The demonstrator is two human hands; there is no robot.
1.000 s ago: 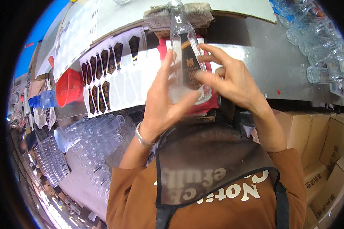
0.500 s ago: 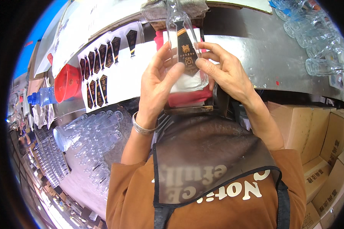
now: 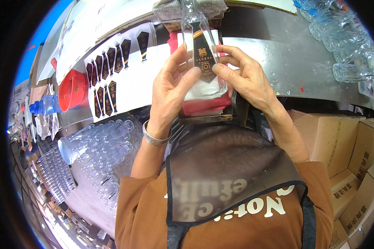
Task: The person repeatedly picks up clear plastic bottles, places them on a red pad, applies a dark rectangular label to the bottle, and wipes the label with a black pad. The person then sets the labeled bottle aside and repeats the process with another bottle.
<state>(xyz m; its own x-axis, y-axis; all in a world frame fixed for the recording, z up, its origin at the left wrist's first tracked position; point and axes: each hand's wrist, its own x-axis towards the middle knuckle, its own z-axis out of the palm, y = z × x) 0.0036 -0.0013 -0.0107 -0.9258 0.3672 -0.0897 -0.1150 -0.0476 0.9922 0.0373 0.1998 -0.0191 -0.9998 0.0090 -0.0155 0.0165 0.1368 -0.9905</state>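
Unable to see the mouth of the glass bottle (image 3: 202,46), cut off by the top edge beyond left hand (image 3: 170,89) and right hand (image 3: 249,81). Unable to view every finger fully, partly covered by thumbs and bottle. Unable to count clear glassware (image 3: 97,151) left of and nearer than left hand: overlapping, too small. Unable to follow cartons (image 3: 338,139) right of right hand past the dark rim.

Bench (image 3: 274,74): grey metal top, glossy, reflecting broad white glare. A pale board (image 3: 122,16) lies along its far side. Upper left: a blue surface (image 3: 45,35), nature undetermined. Lower left: a pale flat surface (image 3: 81,197); beyond it, strong white light, details indistinct. Right: brown cardboard cartons (image 3: 336,143) near the bench's near edge.
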